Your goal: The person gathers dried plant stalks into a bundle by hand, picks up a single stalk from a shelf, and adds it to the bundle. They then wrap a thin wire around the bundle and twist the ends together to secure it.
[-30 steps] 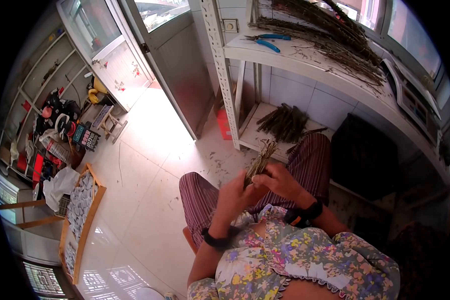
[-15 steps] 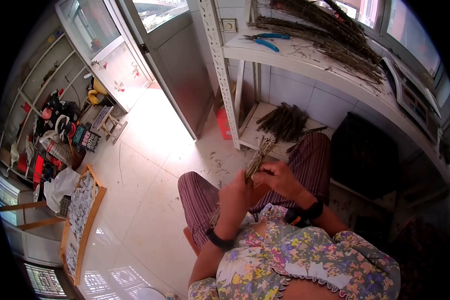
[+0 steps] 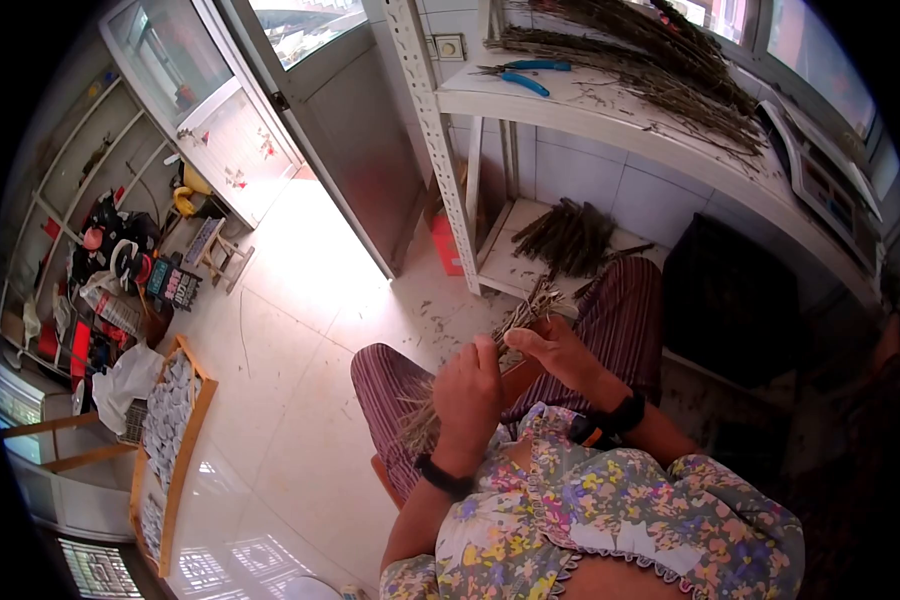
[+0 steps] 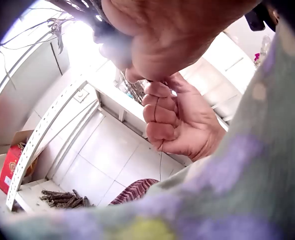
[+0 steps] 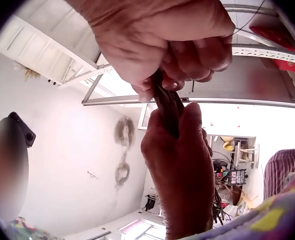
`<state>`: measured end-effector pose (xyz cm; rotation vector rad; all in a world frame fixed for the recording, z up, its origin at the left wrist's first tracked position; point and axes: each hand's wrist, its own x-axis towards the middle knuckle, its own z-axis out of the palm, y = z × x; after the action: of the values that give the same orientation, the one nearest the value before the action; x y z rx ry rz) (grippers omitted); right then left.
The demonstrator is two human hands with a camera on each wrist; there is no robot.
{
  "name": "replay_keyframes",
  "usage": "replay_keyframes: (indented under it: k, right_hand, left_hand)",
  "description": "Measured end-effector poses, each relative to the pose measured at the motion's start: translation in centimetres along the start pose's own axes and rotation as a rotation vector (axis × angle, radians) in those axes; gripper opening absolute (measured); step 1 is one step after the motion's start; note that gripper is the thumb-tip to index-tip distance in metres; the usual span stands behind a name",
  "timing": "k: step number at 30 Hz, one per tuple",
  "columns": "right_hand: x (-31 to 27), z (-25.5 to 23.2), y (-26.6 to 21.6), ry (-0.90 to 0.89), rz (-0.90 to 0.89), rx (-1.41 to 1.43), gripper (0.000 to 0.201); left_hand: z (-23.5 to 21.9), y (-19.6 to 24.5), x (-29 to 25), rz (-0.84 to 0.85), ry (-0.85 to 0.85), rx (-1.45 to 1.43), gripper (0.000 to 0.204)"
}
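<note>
A bundle of dry, thin stems point(image 3: 527, 312) slants over the lap between both hands. My left hand point(image 3: 468, 395) grips its middle, and the loose lower end fans out past the left wrist. Close beside it, my right hand point(image 3: 558, 355) is curled near the bundle's upper part, thumb toward the stems. The left wrist view shows a thin wire or thread point(image 4: 156, 107) running across the right hand's curled fingers and hanging below them. In the right wrist view both hands meet around the dark bundle point(image 5: 168, 102).
Blue-handled pliers point(image 3: 530, 75) and long dry stems point(image 3: 660, 65) lie on the upper shelf point(image 3: 600, 118). Short dark sticks point(image 3: 566, 235) are heaped on the lower shelf. A black bin point(image 3: 730, 300) stands at right, a wooden-framed tray point(image 3: 205, 390) on the left.
My left hand has turned, and the bundle's lower end now shows beside the left wrist. The bundle's upper end leans further right. The right hand stays close to it, with its thumb shifted.
</note>
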<state>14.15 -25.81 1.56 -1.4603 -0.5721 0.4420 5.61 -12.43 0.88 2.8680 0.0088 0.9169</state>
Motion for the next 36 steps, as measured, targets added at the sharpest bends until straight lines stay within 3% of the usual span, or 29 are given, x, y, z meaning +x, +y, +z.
replay_keyframes:
  k: [2,5,8,11,13,17,20,23,25,28,32,36]
  right_hand:
    - [0.0,0.1,0.1,0.023,-0.041,-0.015,0.024]
    - [-0.1,0.0,0.9,0.046,-0.036,-0.064,0.024]
    - [-0.4,-0.4,0.6,0.035,-0.066,-0.169,0.023]
    - [-0.8,-1.2,-0.3,-0.021,-0.145,-0.352,0.022]
    - [-1.1,-1.5,-0.4,-0.052,-0.244,-0.446,0.021]
    - [-1.5,-1.4,-1.5,-0.11,-0.248,-0.442,0.021]
    - [-1.5,-1.6,-1.5,-0.143,-0.291,-0.479,0.021]
    - [-1.1,-1.4,-0.7,-0.111,-0.367,-0.406,0.02]
    - [-0.8,-1.0,-0.6,-0.067,-0.398,-0.35,0.019]
    - [-0.8,-1.0,-0.7,-0.041,-0.158,-0.341,0.018]
    - [-0.9,-0.2,-0.7,-0.026,-0.179,-0.384,0.02]
    - [-0.9,0.3,-0.9,-0.021,-0.124,-0.279,0.026]
  left_hand:
    - [-0.1,0.2,0.0,-0.029,-0.015,0.006,0.023]
    - [0.3,0.2,0.0,-0.111,0.039,-0.123,0.035]
    - [-0.7,0.0,0.5,-0.145,-0.063,-0.273,0.044]
    - [-1.6,-0.8,0.6,-0.073,-0.179,-0.373,0.047]
    - [-2.8,-1.4,1.2,-0.105,-0.312,-0.543,0.048]
    - [-3.1,-3.5,1.4,-0.198,-0.539,-1.045,0.046]
    - [-4.2,-3.4,1.6,-0.24,-0.675,-1.209,0.042]
    - [-3.2,-2.9,0.8,-0.347,-0.643,-1.279,0.04]
    - [-2.2,-2.5,0.4,-0.306,-0.548,-1.034,0.039]
    - [-2.0,-1.4,0.1,-0.256,-0.333,-0.711,0.037]
    - [-1.4,-0.2,0.2,-0.219,-0.068,-0.428,0.025]
    - [-0.8,0.2,0.2,-0.19,-0.044,-0.266,0.024]
